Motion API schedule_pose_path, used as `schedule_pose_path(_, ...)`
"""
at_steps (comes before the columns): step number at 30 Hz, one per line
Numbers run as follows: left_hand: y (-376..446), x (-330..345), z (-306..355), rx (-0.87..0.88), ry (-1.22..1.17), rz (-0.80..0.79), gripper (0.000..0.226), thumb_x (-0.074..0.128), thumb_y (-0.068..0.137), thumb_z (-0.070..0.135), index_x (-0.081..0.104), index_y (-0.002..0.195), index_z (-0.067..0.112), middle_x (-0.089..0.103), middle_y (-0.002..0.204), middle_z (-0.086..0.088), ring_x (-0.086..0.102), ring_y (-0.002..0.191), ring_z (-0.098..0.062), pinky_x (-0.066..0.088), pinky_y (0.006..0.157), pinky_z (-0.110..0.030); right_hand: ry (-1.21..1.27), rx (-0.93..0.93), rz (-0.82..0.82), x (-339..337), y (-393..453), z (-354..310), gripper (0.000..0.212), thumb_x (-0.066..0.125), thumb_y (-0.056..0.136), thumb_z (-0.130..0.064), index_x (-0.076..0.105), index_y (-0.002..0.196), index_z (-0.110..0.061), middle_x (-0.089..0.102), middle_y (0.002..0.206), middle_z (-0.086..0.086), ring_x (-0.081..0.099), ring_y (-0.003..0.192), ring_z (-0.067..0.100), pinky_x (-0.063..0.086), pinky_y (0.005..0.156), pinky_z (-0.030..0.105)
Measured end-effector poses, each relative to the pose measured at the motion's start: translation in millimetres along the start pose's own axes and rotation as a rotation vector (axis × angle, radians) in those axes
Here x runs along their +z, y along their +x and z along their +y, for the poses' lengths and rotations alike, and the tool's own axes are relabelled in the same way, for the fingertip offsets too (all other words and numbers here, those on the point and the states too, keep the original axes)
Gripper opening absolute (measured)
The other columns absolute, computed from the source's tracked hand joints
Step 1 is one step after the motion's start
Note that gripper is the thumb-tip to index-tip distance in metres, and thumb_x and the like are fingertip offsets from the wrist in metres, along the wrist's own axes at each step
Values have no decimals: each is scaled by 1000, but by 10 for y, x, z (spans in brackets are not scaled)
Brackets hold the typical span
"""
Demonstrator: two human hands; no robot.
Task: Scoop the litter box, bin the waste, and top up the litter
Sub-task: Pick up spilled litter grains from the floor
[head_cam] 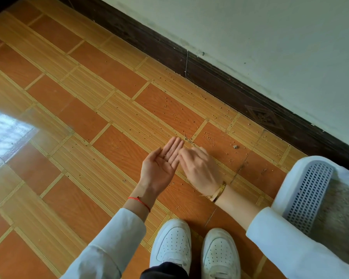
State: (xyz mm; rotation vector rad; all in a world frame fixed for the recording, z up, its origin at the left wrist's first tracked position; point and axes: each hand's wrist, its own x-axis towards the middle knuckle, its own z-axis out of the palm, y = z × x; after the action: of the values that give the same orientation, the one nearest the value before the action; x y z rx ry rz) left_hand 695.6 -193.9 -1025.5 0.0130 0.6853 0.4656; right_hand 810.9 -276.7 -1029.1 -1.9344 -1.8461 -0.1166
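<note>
My left hand [162,164] is held palm up over the tiled floor, fingers straight, with a few litter grains lying on the palm. My right hand [199,168] hovers palm down just to its right, fingertips near the left fingers; whether it pinches any grains is hidden. Loose litter grains [208,135] are scattered over the orange tiles ahead of both hands, with a small grey clump [235,146] among them. The white litter box [290,186] stands at the right edge, with a perforated lavender step panel [308,194] and grey litter [338,210] inside.
Dark skirting [230,85] runs along the pale wall behind the spill. My white shoes [193,250] stand at the bottom centre. A bright patch of reflected light [6,129] lies on the floor at the left.
</note>
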Motion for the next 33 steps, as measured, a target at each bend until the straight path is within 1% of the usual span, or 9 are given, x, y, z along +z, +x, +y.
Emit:
schedule_pose_path(8, -56, -57, 191, 105, -48, 24, 49, 24, 101, 20, 53, 131, -6, 55, 135, -20, 55, 125, -31, 39, 107, -41, -224, -135, -325, 302, -602, 20, 37, 42, 95, -46, 63, 88, -16, 59, 65, -2, 51, 61, 15, 42, 61, 30)
schedule_pose_path(11, -84, -49, 193, 106, -28, 13, 48, 24, 101, 21, 53, 130, -5, 55, 135, -20, 54, 126, -31, 39, 108, -40, -299, -199, -317, 394, -659, -47, 30, 38, 96, -28, 66, 96, -16, 61, 64, -1, 54, 62, 15, 42, 63, 30)
schedule_pose_path(13, -95, -53, 191, 102, -16, 8, 48, 24, 102, 21, 53, 130, -6, 54, 136, -20, 53, 126, -31, 38, 108, -40, -323, -261, -308, 423, -665, -67, 42, 25, 95, -11, 66, 98, -16, 61, 64, 0, 55, 62, 16, 42, 65, 30)
schedule_pose_path(16, -93, -54, 183, 105, 3, 9, 48, 24, 102, 21, 53, 130, -5, 55, 136, -20, 53, 126, -31, 38, 108, -40, -364, -311, -340, 397, -620, -67, 38, 29, 92, -10, 66, 95, -15, 62, 63, -1, 55, 62, 15, 45, 66, 29)
schedule_pose_path(19, -87, -48, 168, 111, 41, 24, 49, 23, 102, 21, 51, 132, -5, 55, 135, -20, 54, 125, -30, 39, 107, -40, -289, -175, -253, 323, -489, -64, 23, 44, 92, -9, 65, 84, -14, 57, 59, -2, 50, 58, 14, 41, 62, 28)
schedule_pose_path(23, -81, -33, 120, 85, 98, 15, 48, 22, 102, 23, 48, 134, -4, 56, 135, -18, 54, 126, -28, 40, 108, -39, -126, -29, -87, 73, -117, -188, 28, 41, 101, -22, 59, 81, -14, 59, 65, -3, 50, 61, 13, 40, 62, 27)
schedule_pose_path(26, -71, -3, 42, 43, 68, 1, 49, 22, 103, 23, 48, 134, -4, 55, 136, -18, 53, 127, -29, 37, 112, -40, -23, -72, -89, -47, 48, -208, 20, 46, 98, -25, 60, 90, -14, 64, 74, -3, 54, 67, 12, 41, 63, 27)
schedule_pose_path(29, -68, 30, 26, 22, 49, -21, 49, 24, 102, 22, 53, 131, -5, 54, 136, -19, 52, 127, -29, 36, 111, -40, 145, 77, -44, -30, -80, -21, 17, 48, 97, -27, 56, 91, -13, 63, 69, -3, 53, 61, 10, 44, 60, 26)
schedule_pose_path(33, -48, 25, 73, 48, 15, -24, 48, 25, 102, 20, 54, 129, -6, 55, 135, -20, 53, 127, -30, 37, 109, -40, 4, 225, -136, -20, -523, 341, 29, 40, 99, -36, 52, 86, -14, 56, 60, -3, 47, 54, 12, 50, 57, 33)
